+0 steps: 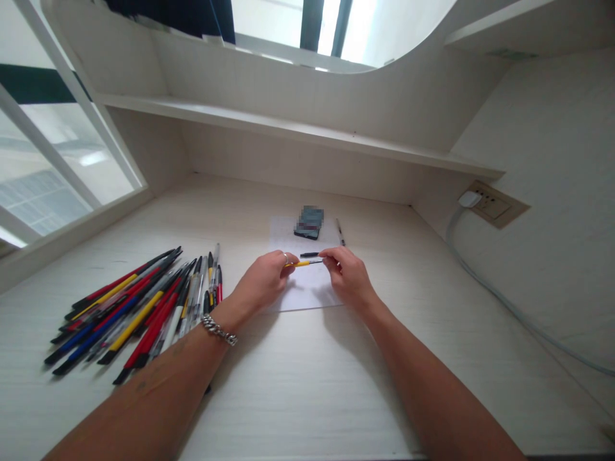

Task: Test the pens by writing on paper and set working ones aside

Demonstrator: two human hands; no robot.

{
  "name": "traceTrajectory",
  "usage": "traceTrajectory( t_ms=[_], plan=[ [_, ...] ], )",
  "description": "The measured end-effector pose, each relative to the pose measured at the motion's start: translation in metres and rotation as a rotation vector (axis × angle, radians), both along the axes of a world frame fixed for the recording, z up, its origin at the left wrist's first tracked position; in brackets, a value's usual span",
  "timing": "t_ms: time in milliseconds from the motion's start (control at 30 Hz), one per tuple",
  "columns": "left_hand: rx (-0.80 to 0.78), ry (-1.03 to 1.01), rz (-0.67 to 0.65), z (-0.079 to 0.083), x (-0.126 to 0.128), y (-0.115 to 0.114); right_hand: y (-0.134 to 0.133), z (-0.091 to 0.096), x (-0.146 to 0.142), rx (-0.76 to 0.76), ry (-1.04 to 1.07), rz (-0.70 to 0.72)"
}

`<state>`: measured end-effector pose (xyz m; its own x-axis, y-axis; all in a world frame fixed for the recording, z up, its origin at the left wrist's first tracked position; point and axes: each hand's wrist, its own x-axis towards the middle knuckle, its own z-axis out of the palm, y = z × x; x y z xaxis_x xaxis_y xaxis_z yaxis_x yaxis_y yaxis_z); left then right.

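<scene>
Both my hands meet over a white sheet of paper (307, 291) in the middle of the desk. My left hand (263, 282) is closed on the yellow end of a pen (304, 263), and my right hand (346, 274) pinches its other, pale end. The pen lies level between them, just above the paper. A small black pen cap (309, 255) lies on the paper right behind the pen. A silver chain bracelet (218, 330) is on my left wrist.
A heap of several red, blue, yellow, black and clear pens (134, 304) lies at the left. A dark phone (309, 222) and a single pen (340, 232) lie at the paper's far edge. A wall socket (490, 203) with a grey cable (509, 304) is at the right.
</scene>
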<state>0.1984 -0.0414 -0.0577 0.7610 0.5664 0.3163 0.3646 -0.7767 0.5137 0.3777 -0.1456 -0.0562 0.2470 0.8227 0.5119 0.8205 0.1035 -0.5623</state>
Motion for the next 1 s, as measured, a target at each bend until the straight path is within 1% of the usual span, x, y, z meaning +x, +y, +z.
traceTrajectory(
  t_ms=[100, 200, 267, 333, 367, 400, 467, 533, 600, 700, 833, 933, 1000],
  plan=[
    [-0.004, -0.006, -0.003, 0.0, 0.0, 0.0, 0.0, -0.002, -0.001, -0.026, 0.153, -0.012],
    [-0.039, -0.015, -0.01, -0.001, 0.0, 0.001, 0.002, -0.002, 0.0, -0.047, 0.289, 0.019],
    [-0.064, -0.019, -0.001, -0.001, -0.001, 0.003, 0.005, -0.003, 0.001, -0.052, 0.415, 0.037],
    [-0.079, -0.025, 0.02, 0.0, -0.001, 0.004, 0.009, -0.005, 0.004, -0.051, 0.535, 0.014],
    [-0.084, -0.029, 0.03, 0.0, -0.001, 0.005, 0.011, -0.006, 0.006, -0.052, 0.549, -0.018],
    [-0.088, -0.035, 0.036, 0.001, -0.002, 0.005, 0.013, -0.008, 0.008, -0.059, 0.507, -0.057],
    [-0.1, -0.05, 0.035, 0.001, -0.002, 0.005, 0.017, -0.012, 0.011, -0.1, 0.285, -0.115],
    [-0.111, -0.06, 0.026, 0.001, -0.001, 0.006, 0.02, -0.015, 0.01, -0.172, 0.04, -0.138],
    [-0.11, -0.062, 0.024, 0.0, -0.001, 0.006, 0.023, -0.018, 0.008, -0.251, -0.091, -0.156],
    [-0.095, -0.055, 0.024, -0.001, -0.001, 0.007, 0.025, -0.019, 0.002, -0.337, -0.155, -0.192],
    [-0.074, -0.035, 0.038, -0.001, -0.002, 0.007, 0.025, -0.019, 0.001, -0.388, -0.184, -0.196],
    [-0.06, -0.02, 0.049, 0.001, -0.003, 0.007, 0.019, -0.017, 0.005, -0.367, -0.15, -0.169],
    [-0.051, -0.008, 0.062, 0.002, -0.004, 0.007, 0.014, -0.014, 0.01, -0.303, -0.065, -0.15]
  ],
)
